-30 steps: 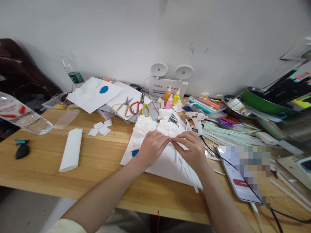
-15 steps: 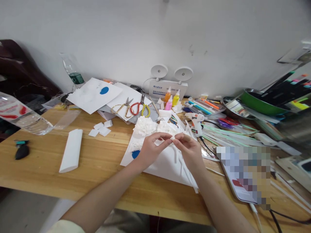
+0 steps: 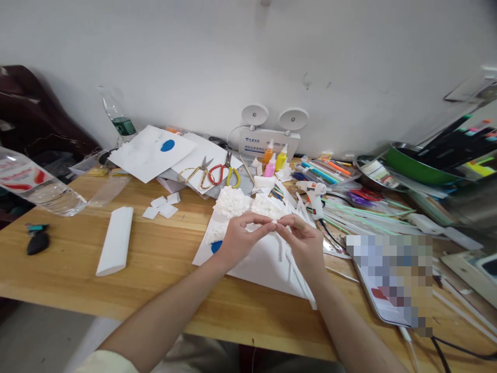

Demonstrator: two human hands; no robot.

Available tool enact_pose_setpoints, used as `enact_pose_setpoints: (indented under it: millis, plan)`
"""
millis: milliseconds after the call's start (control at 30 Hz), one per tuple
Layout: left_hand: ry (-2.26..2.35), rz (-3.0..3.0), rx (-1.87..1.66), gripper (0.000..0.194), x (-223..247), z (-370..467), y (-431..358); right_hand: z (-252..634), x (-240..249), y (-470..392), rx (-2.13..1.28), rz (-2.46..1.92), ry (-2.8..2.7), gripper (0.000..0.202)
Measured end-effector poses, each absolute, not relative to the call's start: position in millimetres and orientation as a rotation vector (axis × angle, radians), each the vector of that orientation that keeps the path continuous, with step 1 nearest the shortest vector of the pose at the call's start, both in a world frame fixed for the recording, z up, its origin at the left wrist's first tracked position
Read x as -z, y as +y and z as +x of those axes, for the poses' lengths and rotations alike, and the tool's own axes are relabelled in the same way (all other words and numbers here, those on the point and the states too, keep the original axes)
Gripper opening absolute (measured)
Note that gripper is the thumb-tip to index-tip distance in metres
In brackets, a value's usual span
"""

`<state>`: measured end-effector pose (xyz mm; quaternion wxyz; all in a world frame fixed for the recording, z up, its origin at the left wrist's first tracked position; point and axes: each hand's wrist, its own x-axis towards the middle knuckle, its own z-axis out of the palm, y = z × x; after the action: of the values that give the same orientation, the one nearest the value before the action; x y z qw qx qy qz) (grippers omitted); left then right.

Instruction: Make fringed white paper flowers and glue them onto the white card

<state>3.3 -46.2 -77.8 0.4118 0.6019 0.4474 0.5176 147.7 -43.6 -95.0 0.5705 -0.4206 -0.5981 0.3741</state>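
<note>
My left hand (image 3: pixel 245 235) and my right hand (image 3: pixel 302 241) meet over a white paper sheet (image 3: pixel 252 269), thumbs and forefingers pinched together. Between the fingertips is a small white piece (image 3: pixel 274 221); its exact kind is too small to make out. Just beyond the hands lie fluffy white clumps of small curled bits (image 3: pixel 232 201), some of them partly hidden by my fingers. A blue patch (image 3: pixel 216 247) shows on the sheet beside my left wrist. Thin white fuzzy strips (image 3: pixel 289 259) lie on the sheet under my right hand.
Scissors (image 3: pixel 198 173), red-and-yellow-handled pliers (image 3: pixel 225 172) and small paint bottles (image 3: pixel 269 165) are at the back. A glue gun (image 3: pixel 315 197) and a phone (image 3: pixel 382 290) sit to the right. A folded white paper piece (image 3: pixel 115 241) and a water bottle (image 3: pixel 42 181) are left.
The fingertips of my two hands have shifted slightly around the small white piece. Everything else lies as before, apart from a slight camera shift.
</note>
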Motion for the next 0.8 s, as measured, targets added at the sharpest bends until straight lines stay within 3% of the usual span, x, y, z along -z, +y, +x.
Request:
enact_pose_setpoints:
  millis: [200,400,600,700,800]
  plan:
    - [1.131,1.469,-1.270,0.017,78,4,-44,149,90,-47,-0.648,-1.003,-1.563,0.003]
    - [1.072,1.403,-1.244,0.021,86,3,-41,163,95,-39,-0.584,-1.097,-1.489,0.013]
    - [1.060,1.341,-1.249,0.022,92,2,-35,216,124,6,-0.159,-1.603,-1.151,0.031]
    - [1.044,1.287,-1.261,0.021,89,2,-33,227,130,25,-0.145,-1.858,-1.232,0.045]
    - [1.020,1.207,-1.275,0.019,82,3,-32,226,132,37,-0.158,-1.936,-1.272,0.040]
